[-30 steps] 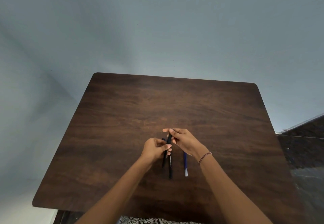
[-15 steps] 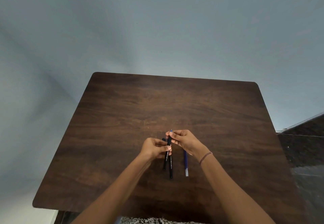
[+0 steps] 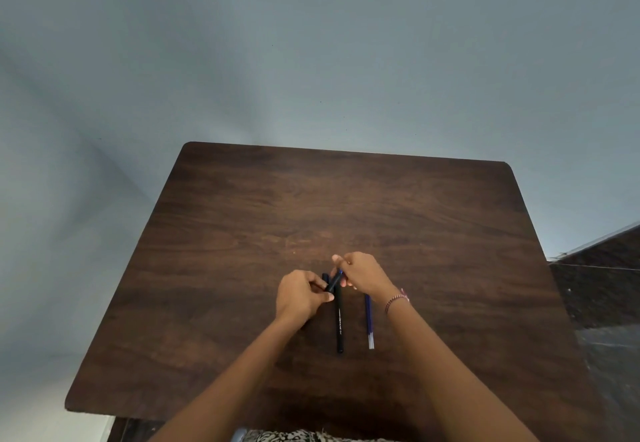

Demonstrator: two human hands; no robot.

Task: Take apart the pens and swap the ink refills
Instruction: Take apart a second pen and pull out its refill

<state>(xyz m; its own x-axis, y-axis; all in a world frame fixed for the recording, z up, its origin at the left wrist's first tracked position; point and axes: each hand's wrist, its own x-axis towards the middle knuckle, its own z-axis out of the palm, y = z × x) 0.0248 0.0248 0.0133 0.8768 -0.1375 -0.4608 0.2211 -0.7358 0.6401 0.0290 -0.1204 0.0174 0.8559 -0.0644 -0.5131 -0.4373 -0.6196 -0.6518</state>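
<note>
My left hand [image 3: 300, 295] is closed around a black pen barrel [image 3: 334, 282] held just above the dark wooden table [image 3: 242, 233]. The barrel slants up to the right. My right hand [image 3: 362, 272] pinches a thin blue refill [image 3: 340, 272] at the barrel's upper end. Only a short bit of that refill shows. A second black pen barrel [image 3: 339, 324] with white lettering lies on the table below the hands. To its right lies a loose blue refill [image 3: 369, 322] with a clear end. A small dark pen piece [image 3: 325, 276] peeks out between my hands.
The table's near edge [image 3: 145, 413] runs close to my body and its far edge meets a pale blue wall [image 3: 311, 60]. A dark tiled floor [image 3: 602, 303] shows to the right. A beaded bracelet [image 3: 394, 300] is on my right wrist.
The held barrel's lower length, earlier visible below my left hand, is now hidden behind it. My right hand's fingertips have shifted slightly at the barrel's upper end. The parts on the table have not moved.
</note>
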